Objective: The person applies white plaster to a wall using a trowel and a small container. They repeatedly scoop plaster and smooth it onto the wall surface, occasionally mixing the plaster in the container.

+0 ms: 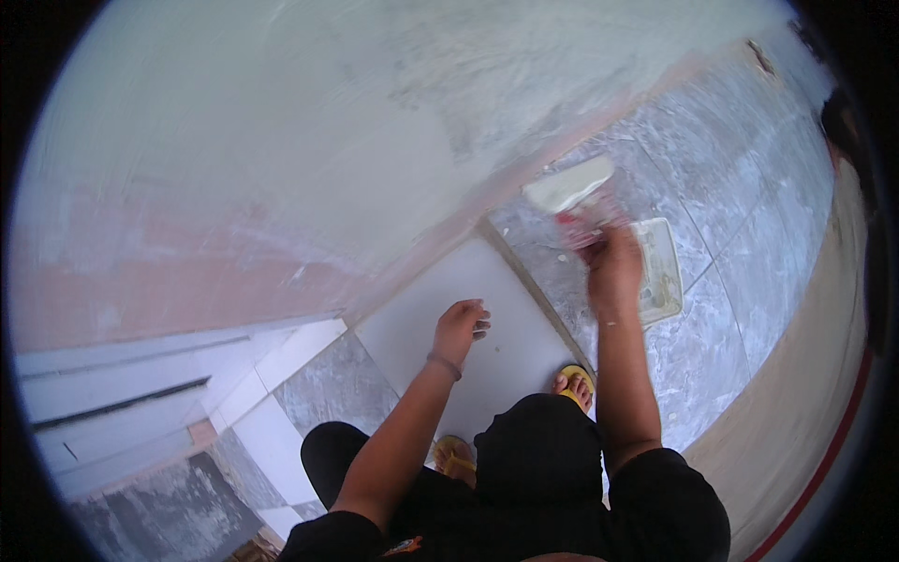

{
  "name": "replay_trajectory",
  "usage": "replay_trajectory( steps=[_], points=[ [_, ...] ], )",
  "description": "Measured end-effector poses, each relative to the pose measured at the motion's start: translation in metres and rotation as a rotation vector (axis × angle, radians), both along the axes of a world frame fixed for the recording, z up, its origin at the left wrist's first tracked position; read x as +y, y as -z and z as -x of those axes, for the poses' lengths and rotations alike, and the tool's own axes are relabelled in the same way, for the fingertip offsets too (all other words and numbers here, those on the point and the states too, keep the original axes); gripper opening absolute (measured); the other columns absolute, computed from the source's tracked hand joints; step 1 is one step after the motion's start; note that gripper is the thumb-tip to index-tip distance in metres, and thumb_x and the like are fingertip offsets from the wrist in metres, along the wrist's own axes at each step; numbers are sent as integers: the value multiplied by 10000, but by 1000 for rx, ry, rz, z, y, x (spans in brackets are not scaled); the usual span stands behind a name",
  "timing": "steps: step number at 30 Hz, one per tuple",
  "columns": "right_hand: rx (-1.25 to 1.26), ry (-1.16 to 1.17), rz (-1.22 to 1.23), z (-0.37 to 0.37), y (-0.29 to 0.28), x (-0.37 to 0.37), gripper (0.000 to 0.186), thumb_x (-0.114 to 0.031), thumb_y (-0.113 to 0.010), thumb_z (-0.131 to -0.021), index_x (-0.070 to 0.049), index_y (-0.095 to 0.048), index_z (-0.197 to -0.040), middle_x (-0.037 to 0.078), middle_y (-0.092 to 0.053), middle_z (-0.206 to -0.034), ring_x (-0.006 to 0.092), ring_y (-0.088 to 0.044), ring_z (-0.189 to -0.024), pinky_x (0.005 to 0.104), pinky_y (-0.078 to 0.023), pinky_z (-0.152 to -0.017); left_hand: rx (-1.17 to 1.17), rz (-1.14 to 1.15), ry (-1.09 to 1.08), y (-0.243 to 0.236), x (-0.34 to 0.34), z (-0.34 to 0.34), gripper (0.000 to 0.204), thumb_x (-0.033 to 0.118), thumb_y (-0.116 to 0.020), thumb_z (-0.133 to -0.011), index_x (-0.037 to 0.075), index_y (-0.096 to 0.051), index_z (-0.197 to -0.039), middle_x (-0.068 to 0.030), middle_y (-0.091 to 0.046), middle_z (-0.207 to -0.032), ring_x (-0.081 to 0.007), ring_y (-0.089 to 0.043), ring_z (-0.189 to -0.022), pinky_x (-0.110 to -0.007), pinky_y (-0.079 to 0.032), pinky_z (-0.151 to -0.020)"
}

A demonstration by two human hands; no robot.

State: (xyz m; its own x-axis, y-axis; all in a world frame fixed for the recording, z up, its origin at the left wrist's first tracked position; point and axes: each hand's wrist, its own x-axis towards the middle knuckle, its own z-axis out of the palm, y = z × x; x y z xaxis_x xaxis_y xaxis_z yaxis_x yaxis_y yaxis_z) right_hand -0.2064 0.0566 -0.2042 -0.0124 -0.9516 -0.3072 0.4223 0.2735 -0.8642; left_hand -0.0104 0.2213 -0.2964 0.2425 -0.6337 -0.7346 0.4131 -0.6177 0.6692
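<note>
- Black cloth of the person's shirt (665,510) bears a small orange-and-white print (403,546) at the chest, too tiny for me to read.
- Wide tool (569,184): broad, whitish, smooth-looking front, reddish part behind it smeared by motion blur; it's above the grey marbled floor (730,178), near the foot of the patchy, pale-coated wall (281,140). Whether it touches anything there, I can't tell.
- Right hand (615,267): fingers closed around the tool's blurred near end.
- Left hand (459,328): half open, fingers loosely curled, seemingly empty, over a white slab (449,290).
- Shallow rectangular tray (660,262) beside the right hand, whitish residue inside.
</note>
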Motion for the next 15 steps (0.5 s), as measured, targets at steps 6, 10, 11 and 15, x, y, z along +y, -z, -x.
replay_trajectory(
  steps=[6, 10, 11, 15],
  points=[
    [151, -33, -9, -25, 92, 0, 342, -75, -540, -934, 51, -616, -1243, 108, -706, -1036, 196, -676, -866, 312, -554, -760, -10, -51, 33, 5, 4, 2, 324, 234, -601, -995, 39, -636, -1251, -109, -702, -1093, -215, -678, -976, -354, -551, -868],
    [397, -86, 226, -61, 110, -34, 286, -55, -581, -934, 44, -639, -1196, 112, -713, -898, 185, -687, -805, 332, -568, -725, -41, -51, 51, 16, 9, 2, 342, 257, -607, -991, 43, -631, -1256, -109, -699, -1095, -225, -674, -985, -359, -549, -864],
    [605, -151, 239, -73, 108, -29, 315, -67, -614, -914, 47, -639, -1207, 155, -716, -895, 235, -697, -808, 361, -565, -733, -67, -27, 83, 20, 9, 2, 353, 267, -611, -989, 42, -627, -1260, -109, -697, -1098, -227, -673, -985, -361, -548, -862],
    [740, -172, 625, -105, 88, 42, 430, -51, -654, -851, 11, -628, -1275, 304, -680, -1027, 442, -678, -909, 446, -553, -810, -78, -176, 80, 34, 16, 0, 371, 299, -618, -981, 32, -624, -1238, -112, -693, -1084, -219, -670, -942, -353, -544, -823]
  ],
)
